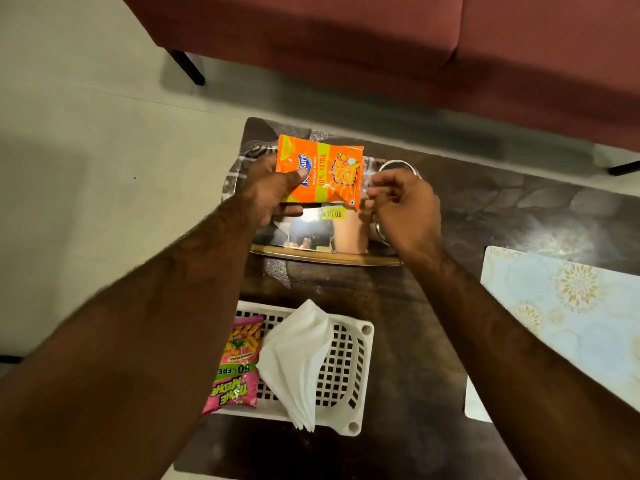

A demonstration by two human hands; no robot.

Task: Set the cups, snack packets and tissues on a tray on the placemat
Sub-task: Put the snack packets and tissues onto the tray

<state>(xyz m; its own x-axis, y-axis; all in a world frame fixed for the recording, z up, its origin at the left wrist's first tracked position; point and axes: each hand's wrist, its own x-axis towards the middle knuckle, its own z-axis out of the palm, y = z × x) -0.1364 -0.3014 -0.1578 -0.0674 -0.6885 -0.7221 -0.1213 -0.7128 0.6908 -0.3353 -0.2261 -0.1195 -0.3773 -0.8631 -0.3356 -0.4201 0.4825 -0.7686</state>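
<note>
An orange snack packet (320,171) is held above a shiny steel tray (311,233), with my left hand (273,190) shut on its left end. My right hand (403,207) hovers at the packet's right corner, fingers loosely curled and holding nothing. The tray lies on a grey patterned placemat (275,271) at the table's far left. Steel cups (398,166) stand on the tray's right side, mostly hidden behind my right hand. A pink snack packet (239,363) and a stack of white tissues (298,362) lie in a white plastic basket (349,393) near me.
The dark wooden table (485,206) carries a pale blue floral placemat (568,317) on the right. A maroon sofa (381,46) stands beyond the table, and light floor tiles (86,168) spread to the left.
</note>
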